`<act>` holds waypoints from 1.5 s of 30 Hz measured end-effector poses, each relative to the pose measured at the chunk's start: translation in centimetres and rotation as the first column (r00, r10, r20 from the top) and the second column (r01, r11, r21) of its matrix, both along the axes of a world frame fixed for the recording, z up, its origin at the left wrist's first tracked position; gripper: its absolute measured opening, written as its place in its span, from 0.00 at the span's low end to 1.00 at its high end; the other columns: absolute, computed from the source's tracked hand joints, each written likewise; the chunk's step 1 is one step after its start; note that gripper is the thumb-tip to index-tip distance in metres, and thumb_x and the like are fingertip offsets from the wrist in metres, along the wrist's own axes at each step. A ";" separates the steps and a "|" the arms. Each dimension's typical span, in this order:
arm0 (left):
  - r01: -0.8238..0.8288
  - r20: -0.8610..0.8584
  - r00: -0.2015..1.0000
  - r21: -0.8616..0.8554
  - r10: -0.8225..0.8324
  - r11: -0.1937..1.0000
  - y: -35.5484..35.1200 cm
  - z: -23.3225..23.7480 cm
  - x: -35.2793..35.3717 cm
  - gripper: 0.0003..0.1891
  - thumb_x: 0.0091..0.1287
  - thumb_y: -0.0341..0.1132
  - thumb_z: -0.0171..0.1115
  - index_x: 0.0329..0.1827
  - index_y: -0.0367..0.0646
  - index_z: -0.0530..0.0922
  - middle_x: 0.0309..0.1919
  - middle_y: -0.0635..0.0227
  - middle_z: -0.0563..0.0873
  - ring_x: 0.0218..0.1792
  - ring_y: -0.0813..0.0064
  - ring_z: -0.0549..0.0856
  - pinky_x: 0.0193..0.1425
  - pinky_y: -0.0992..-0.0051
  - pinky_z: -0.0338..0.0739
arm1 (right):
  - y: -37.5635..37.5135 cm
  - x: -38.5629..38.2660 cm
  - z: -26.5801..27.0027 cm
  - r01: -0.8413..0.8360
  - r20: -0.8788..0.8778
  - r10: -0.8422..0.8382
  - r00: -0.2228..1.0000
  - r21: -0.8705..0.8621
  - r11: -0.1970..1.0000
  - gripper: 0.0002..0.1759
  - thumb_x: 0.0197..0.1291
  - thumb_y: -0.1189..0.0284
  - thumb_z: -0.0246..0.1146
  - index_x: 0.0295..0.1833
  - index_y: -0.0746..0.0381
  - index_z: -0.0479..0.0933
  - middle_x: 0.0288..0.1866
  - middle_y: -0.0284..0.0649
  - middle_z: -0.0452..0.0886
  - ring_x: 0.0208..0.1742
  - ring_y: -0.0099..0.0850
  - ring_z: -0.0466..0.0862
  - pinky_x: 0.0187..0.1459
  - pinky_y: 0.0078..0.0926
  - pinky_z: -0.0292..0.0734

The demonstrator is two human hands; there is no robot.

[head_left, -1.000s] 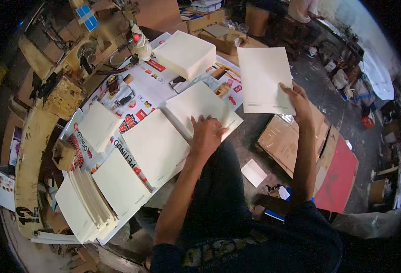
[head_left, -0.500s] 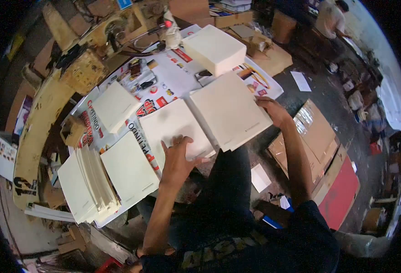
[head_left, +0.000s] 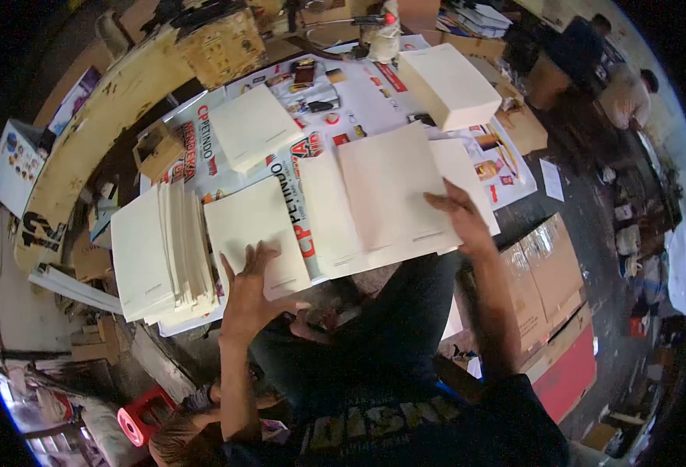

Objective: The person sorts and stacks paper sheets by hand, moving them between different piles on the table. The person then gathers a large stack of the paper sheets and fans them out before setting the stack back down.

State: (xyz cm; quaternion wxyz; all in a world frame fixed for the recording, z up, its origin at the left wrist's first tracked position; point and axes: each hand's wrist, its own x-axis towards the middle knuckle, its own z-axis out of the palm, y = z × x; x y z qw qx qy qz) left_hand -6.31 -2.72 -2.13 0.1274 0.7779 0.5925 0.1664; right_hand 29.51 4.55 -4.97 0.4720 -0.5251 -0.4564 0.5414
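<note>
My left hand (head_left: pixel 249 294) is open, its fingers spread over the lower part of a cream paper stack (head_left: pixel 251 222) and its thumb apart, off the front edge. My right hand (head_left: pixel 465 220) has its fingers closed at the right edge of a cream sheet of paper (head_left: pixel 389 183). That sheet lies across two neighbouring piles, overlapping the middle paper pile (head_left: pixel 323 210) and the right-hand paper pile (head_left: pixel 461 167). Small printed lines run along the sheets' lower edges. At the far left, a thicker paper pile (head_left: pixel 142 257) has its leaves fanned on one side.
A printed banner (head_left: pixel 226 183) covers the table. Further back are another paper stack (head_left: pixel 253 124), a tall paper block (head_left: pixel 456 86) and a wrapped bottle (head_left: pixel 385 39). Flattened cardboard (head_left: pixel 541 272) lies on the floor at right; a red stool (head_left: pixel 144 416) stands lower left. People sit at upper right.
The view has swung, shifting the table. My left hand has gone from the middle pile to the stack left of it. My right hand has brought a sheet leftward, partly over the middle pile.
</note>
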 end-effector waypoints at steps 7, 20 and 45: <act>0.089 0.197 0.977 -0.004 -0.087 0.996 0.1 -2.2 -5.6 0.10 0.60 0.26 0.67 0.43 0.39 0.79 0.42 0.54 0.85 0.49 0.56 0.84 0.69 0.61 0.67 | 0.8 -5.2 -2.0 -0.065 -0.279 0.015 0.960 -0.171 0.983 0.34 0.70 0.53 0.53 0.68 0.71 0.66 0.64 0.47 0.75 0.61 0.32 0.75 0.63 0.28 0.68; -0.448 0.506 0.790 0.093 0.346 0.889 -0.5 -3.7 -7.2 0.17 0.73 0.34 0.50 0.57 0.29 0.75 0.42 0.54 0.85 0.47 0.66 0.83 0.63 0.69 0.70 | -0.8 -21.1 -3.0 -0.291 -0.376 0.232 0.897 -0.108 0.951 0.28 0.65 0.65 0.63 0.66 0.68 0.69 0.53 0.42 0.81 0.55 0.28 0.80 0.54 0.26 0.76; -0.578 -0.152 0.215 0.777 0.965 0.251 2.2 1.1 -20.6 0.22 0.68 0.40 0.61 0.61 0.37 0.75 0.61 0.54 0.78 0.65 0.55 0.73 0.69 0.49 0.62 | -1.7 9.1 -5.7 0.109 0.792 -0.605 0.081 0.597 0.795 0.25 0.54 0.63 0.71 0.55 0.65 0.79 0.51 0.58 0.80 0.57 0.51 0.78 0.60 0.43 0.69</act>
